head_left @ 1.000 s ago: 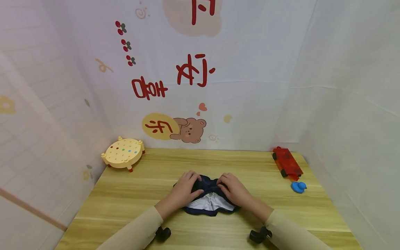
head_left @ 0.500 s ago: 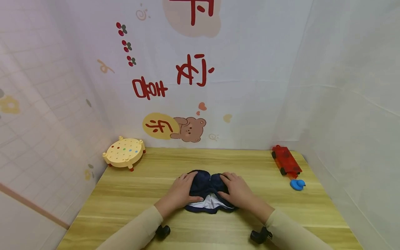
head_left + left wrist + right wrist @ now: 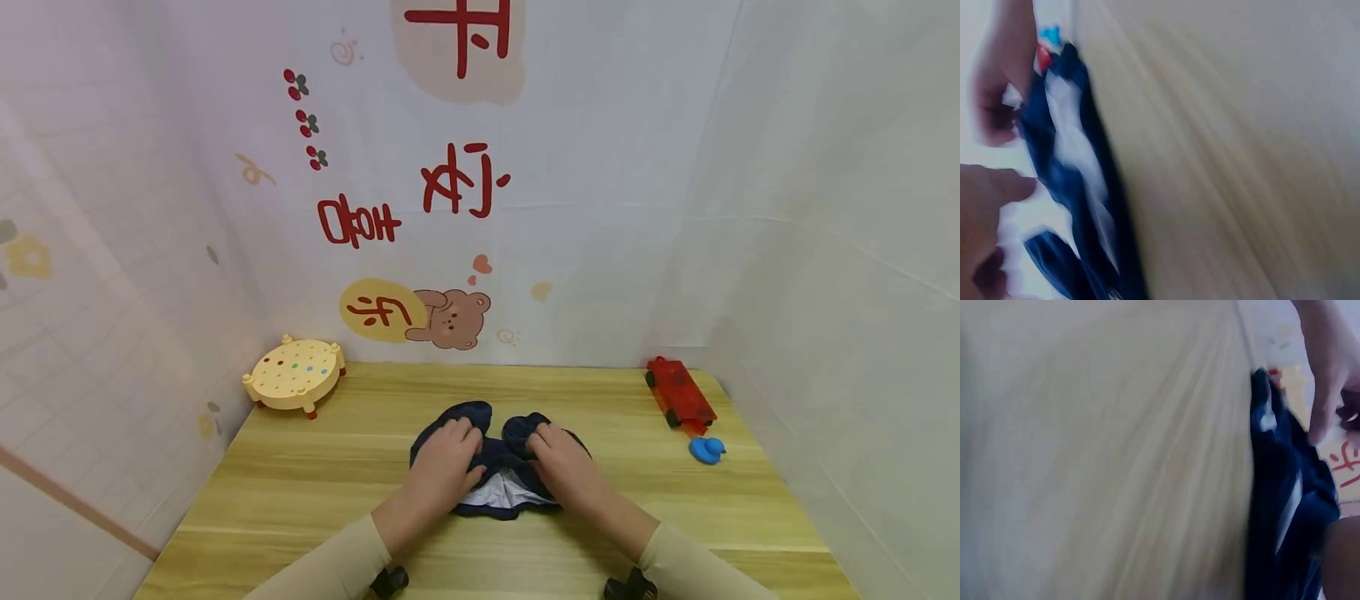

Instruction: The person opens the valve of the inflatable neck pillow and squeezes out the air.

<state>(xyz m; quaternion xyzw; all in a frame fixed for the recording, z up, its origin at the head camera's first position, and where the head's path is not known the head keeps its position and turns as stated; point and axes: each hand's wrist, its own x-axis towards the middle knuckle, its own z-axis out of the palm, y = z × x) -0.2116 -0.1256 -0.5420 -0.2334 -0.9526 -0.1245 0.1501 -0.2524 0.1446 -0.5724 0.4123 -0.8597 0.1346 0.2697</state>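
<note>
Both hands lie on the cloth, a small dark blue piece with a white lining: the left hand has its fingers curled into the left fold, and the right hand pinches the right fold at its far edge. The cloth sits mid-table, near the front. A yellow stool stands far left, a red car and blue duck far right.
</note>
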